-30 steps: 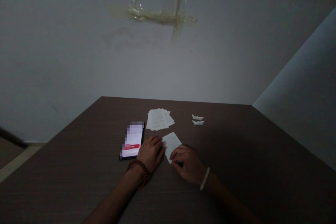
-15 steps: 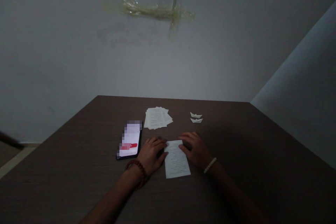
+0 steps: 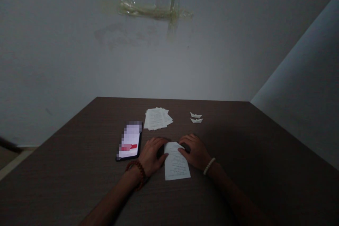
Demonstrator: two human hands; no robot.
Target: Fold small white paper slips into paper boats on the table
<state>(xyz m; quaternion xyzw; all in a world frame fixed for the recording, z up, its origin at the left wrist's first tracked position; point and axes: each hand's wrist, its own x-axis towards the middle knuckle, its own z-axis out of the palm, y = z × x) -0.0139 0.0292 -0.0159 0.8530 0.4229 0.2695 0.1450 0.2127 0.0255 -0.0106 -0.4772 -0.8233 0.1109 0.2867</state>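
A small printed sheet of paper (image 3: 177, 167) lies on the table between my hands. My left hand (image 3: 153, 155) wears a brown bead bracelet and holds the sheet's upper left edge, thumb on the near side and index finger at the top corner. My right hand (image 3: 195, 151), with a pale bead bracelet, grips the upper right corner between thumb and fingers. That corner looks slanted, as if bent or lifted, and its tip is hidden by the hand.
A phone (image 3: 129, 141) with a lit screen lies left of my left hand. Farther back on the dark table (image 3: 79, 162) are a loose stack of printed sheets (image 3: 156, 118) and two small folded paper boats (image 3: 196, 118). A wall (image 3: 148, 70) stands behind the table.
The sheet's top right corner now looks slanted where my right fingers hold it. My fingers have shifted slightly, and the whole view has moved a little.
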